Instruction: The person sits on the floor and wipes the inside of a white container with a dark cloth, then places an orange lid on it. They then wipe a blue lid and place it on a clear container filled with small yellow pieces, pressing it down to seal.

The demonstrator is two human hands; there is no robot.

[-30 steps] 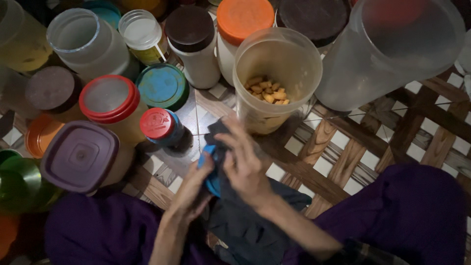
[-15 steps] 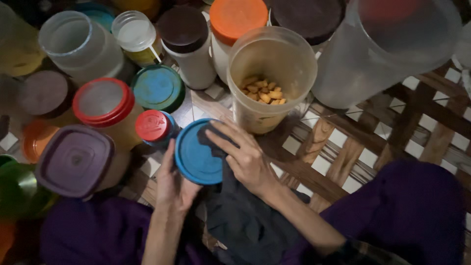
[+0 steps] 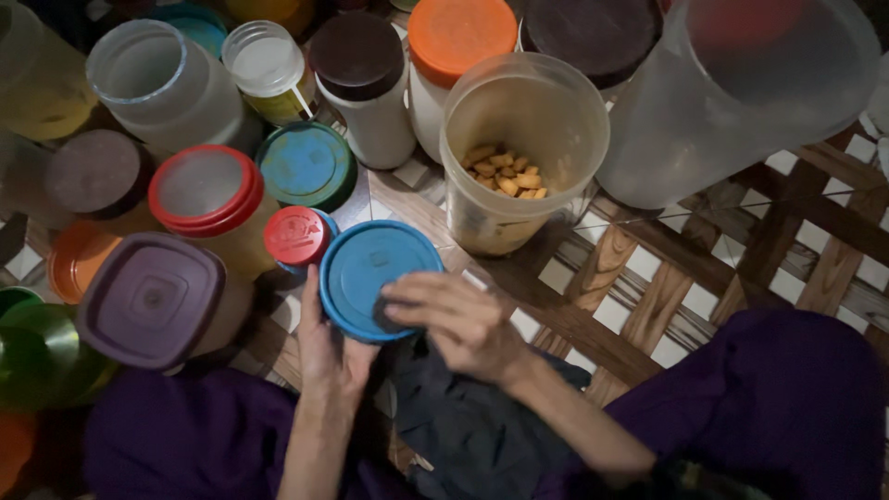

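Low in the middle of the view, just above the person's lap, a round blue lid (image 3: 375,276) is held flat-side up between both hands. The left hand (image 3: 326,344) cups its lower left rim from beneath, thumb up along the edge, gripping it. The right hand (image 3: 458,319) lies across the lid's lower right part, fingers (image 3: 414,294) curled onto its face; a dark cloth (image 3: 463,421) hangs under that hand down to the lap, and whether the fingers pinch it I cannot tell.

On its left edge the lid touches or overlaps a small jar with a red cap (image 3: 296,235); just above it stands an open tub of orange snacks (image 3: 519,139), close but apart. More containers crowd the left and top: a red-rimmed jar (image 3: 202,188), a purple square lid (image 3: 150,298), a teal lid (image 3: 306,164), a brown-capped bottle (image 3: 359,57), an orange-capped jar (image 3: 461,32) and a large cloudy jug (image 3: 741,102) at upper right.

Open room lies only to the right, where the patterned tile floor (image 3: 704,268) shows bare between the tub, the jug and the purple-clothed knee (image 3: 787,398).
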